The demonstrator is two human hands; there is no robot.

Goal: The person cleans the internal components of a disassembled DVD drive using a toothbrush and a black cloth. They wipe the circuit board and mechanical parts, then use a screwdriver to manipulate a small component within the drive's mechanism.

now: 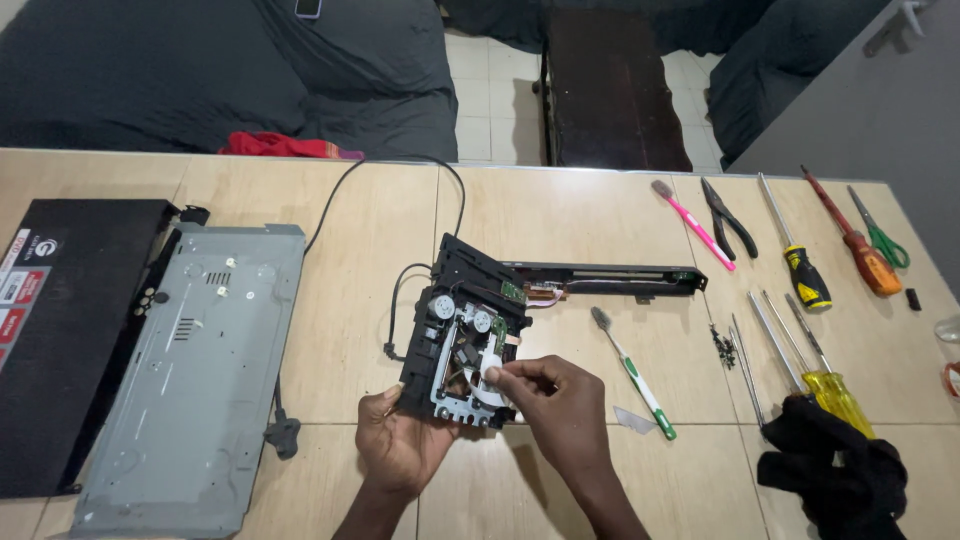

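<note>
Your left hand (400, 440) clamps the lower edge of a black plastic disc drive (462, 335) near the middle of the tan table (350, 320); your right hand (560, 400) pinches a small white part on its metal deck. Left of the drive lie a grey steel cover (195, 370) and a black lid (70, 330) with red labels. Right of it: two toothbrushes, five screwdrivers (800, 270), pliers (728, 215), green scissors (878, 238).

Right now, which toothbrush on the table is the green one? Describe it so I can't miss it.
Start at the black drive mechanism held by both hands at the table's middle. Just to its right lies the green toothbrush, white-and-green handled; the pink toothbrush lies farther back beside the pliers.
</note>
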